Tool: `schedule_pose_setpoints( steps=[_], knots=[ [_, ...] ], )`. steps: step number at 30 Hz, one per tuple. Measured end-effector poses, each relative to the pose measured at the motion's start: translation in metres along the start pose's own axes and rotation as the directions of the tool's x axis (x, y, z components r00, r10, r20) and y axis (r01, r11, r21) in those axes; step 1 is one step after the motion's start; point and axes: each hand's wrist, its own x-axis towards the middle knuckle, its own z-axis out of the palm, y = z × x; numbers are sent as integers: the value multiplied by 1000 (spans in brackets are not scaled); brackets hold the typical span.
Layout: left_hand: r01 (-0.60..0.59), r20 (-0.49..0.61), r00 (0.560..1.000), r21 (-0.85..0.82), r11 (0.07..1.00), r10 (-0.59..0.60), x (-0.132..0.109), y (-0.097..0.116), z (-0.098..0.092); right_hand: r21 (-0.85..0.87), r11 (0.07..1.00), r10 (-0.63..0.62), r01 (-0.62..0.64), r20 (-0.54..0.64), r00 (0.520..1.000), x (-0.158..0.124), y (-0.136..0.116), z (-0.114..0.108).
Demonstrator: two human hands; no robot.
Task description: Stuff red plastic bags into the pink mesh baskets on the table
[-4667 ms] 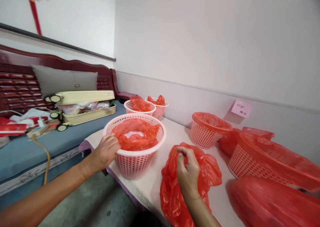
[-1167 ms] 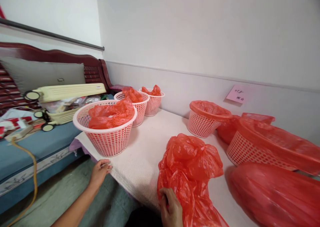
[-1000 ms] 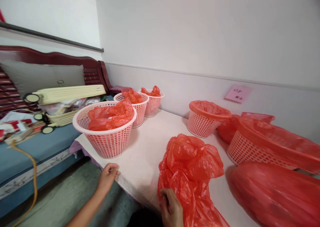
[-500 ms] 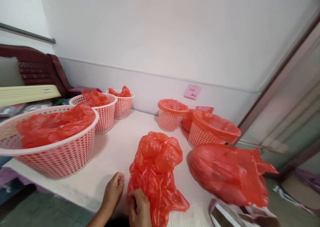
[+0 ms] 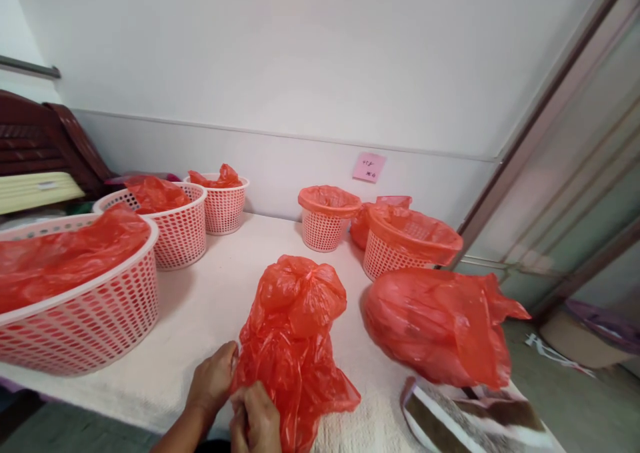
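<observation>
A crumpled red plastic bag [image 5: 295, 333] is laid on the white-covered tabletop [image 5: 213, 300]. At the bag's near left edge, left hand [image 5: 213, 378] and right hand [image 5: 256, 418] are curled; any hold cannot be determined. Beyond the bag, a pink note [image 5: 369, 167] is affixed to the pale wall [image 5: 250, 46]; two handwritten lines, too small to be read.

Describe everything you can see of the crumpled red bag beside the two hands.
The red bag looks like thin, glossy, translucent plastic, heavily creased. It lies on the pale-covered table, its far end puffed and gathered to a point, a loose flap spreading rightward nearer the camera. Both the left hand and right hand are at its left edge; their exact grip is unclear.
</observation>
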Motion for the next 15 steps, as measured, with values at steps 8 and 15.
schedule_pose_setpoints(
  steps=[8, 15],
  knots=[
    [-1, 11, 1000, 21, 1000, 1, -2, -1, 1, -183, 980, -63, 78, 87, 994, 29, -4, -34],
    [-8, -1, 1000, 69, 998, 8, 2, -8, 9, -485, 873, 102, -48, 85, 991, 97, 49, -64]
  ],
)
